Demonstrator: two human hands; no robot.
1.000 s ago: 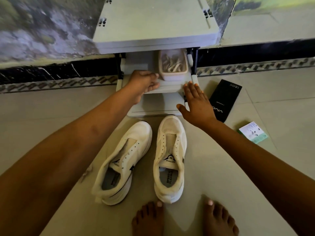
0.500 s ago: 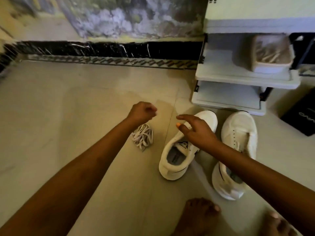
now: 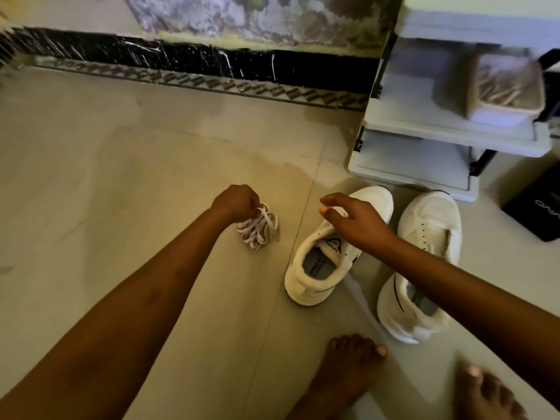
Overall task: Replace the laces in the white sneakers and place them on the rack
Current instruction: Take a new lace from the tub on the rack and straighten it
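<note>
Two white sneakers without laces stand on the tiled floor, toes toward the rack: the left sneaker (image 3: pixel 315 268) and the right sneaker (image 3: pixel 424 237). My left hand (image 3: pixel 236 203) grips a bundle of white laces (image 3: pixel 257 228) that hangs just above the floor, left of the sneakers. My right hand (image 3: pixel 354 219) hovers over the left sneaker's tongue with its fingers spread and loose, holding nothing. The grey shoe rack (image 3: pixel 424 165) stands at the upper right against the wall.
A pale plastic box (image 3: pixel 503 89) with laces inside sits on the rack's middle shelf. A black carton (image 3: pixel 536 204) lies on the floor right of the rack. My bare feet (image 3: pixel 342 368) are at the bottom edge. Open tiled floor lies to the left.
My left hand came away from the rack shelf with the bundle of laces and moved down to the left. My right hand left the rack and now hovers over the left sneaker.
</note>
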